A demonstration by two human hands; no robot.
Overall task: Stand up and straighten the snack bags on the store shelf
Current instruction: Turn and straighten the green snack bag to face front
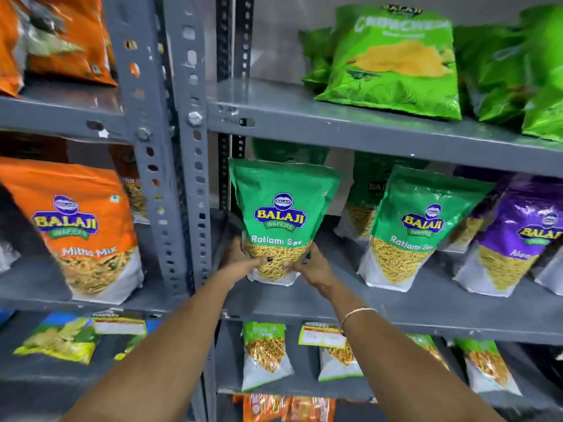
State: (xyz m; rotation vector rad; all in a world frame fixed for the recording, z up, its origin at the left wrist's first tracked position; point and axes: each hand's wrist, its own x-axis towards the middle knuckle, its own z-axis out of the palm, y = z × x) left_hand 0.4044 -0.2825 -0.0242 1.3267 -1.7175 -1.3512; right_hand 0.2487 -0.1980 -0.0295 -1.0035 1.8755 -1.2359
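A green Ratlami Sev bag [281, 214] stands upright at the left end of the grey middle shelf [380, 303]. My left hand [243, 258] grips its lower left side and my right hand [313, 266] grips its lower right side, thumbs on the clear window. A second Ratlami Sev bag [408, 229] leans to the right beside it, with a purple bag [518, 239] tilted further right. More green bags stand behind them, partly hidden.
Grey slotted uprights [179, 166] split the racks. An orange Mikha Mix bag [82, 229] leans on the left rack. Bright green bags [396, 62] stand on the upper shelf. Smaller bags [265, 354] fill the lower shelf.
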